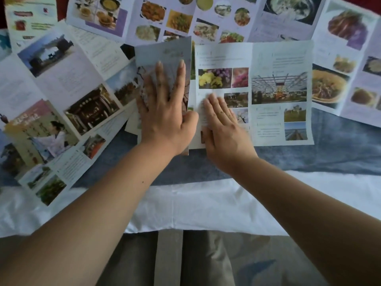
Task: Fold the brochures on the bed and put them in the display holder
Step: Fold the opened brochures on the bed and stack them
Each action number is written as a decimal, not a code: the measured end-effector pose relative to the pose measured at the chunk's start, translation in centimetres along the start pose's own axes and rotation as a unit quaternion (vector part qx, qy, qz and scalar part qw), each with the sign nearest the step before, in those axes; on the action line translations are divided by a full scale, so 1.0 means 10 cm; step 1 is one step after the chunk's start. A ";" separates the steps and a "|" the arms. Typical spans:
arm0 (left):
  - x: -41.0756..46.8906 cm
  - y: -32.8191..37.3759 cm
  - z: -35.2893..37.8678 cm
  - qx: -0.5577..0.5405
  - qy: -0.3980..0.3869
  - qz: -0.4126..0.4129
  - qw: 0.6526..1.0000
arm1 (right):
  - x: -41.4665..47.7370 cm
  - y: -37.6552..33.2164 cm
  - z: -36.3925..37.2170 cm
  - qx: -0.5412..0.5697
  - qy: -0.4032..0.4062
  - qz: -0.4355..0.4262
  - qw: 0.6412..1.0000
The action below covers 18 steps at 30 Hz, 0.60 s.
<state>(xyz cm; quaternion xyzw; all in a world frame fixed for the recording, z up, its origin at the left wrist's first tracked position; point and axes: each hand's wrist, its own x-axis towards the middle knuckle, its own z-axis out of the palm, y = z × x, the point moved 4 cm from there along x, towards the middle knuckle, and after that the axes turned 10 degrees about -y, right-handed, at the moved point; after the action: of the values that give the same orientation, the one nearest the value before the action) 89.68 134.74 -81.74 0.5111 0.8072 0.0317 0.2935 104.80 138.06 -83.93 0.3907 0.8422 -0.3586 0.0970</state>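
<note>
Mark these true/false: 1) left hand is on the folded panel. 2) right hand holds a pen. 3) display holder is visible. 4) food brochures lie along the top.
1) The left hand lies flat on the folded-over panel of the white flower-photo paper brochure: true.
2) The right hand holds a pen: false, it rests empty, palm down, on the brochure.
3) The display holder is visible: false, none shows.
4) White food-photo brochures lie along the top: true.
</note>
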 end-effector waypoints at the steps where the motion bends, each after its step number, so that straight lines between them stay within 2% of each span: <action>1: 0.03 0.02 0.03 -0.005 0.002 -0.009 1.000 | 0.00 0.01 0.00 0.004 -0.003 -0.003 1.000; 8: 0.17 0.02 0.31 0.095 0.006 -0.035 0.995 | -0.03 0.09 0.00 0.018 -0.006 -0.030 0.999; 11: 0.14 0.00 0.41 0.137 0.036 -0.022 0.990 | -0.04 0.08 0.01 -0.001 -0.006 -0.026 1.000; 18: 0.13 -0.06 0.46 0.143 0.072 -0.007 0.987 | -0.08 0.01 0.05 -0.041 0.003 0.010 0.999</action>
<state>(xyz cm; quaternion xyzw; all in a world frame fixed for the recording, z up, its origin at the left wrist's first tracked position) 91.11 134.42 -86.36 0.5388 0.8260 -0.0490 0.1584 105.34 137.29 -83.98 0.3956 0.8526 -0.3217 0.1142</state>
